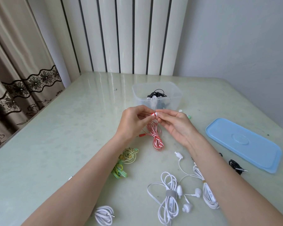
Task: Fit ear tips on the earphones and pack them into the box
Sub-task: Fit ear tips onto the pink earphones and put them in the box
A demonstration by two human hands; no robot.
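1. White earphones [169, 195] and green earphones [121, 170] lie loose at 6 o'clock, clear of the work.
2. At centre, left hand [132, 123] and right hand [175, 124] pinch the red-striped earbud [153, 114]; it looks light, small and slippery, so grip its shell.
3. Its limp cable [156, 136] dangles.
4. The open box [157, 95] waits at 12 o'clock, the blue lid [245, 144] at 3.

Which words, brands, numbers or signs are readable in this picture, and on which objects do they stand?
No text can be read.
Grey marks on the white earphone cable: too small and blurred to read.
Similar marks on the second white cable: unreadable.
Blue lid: only a raised oval, no letters visible.
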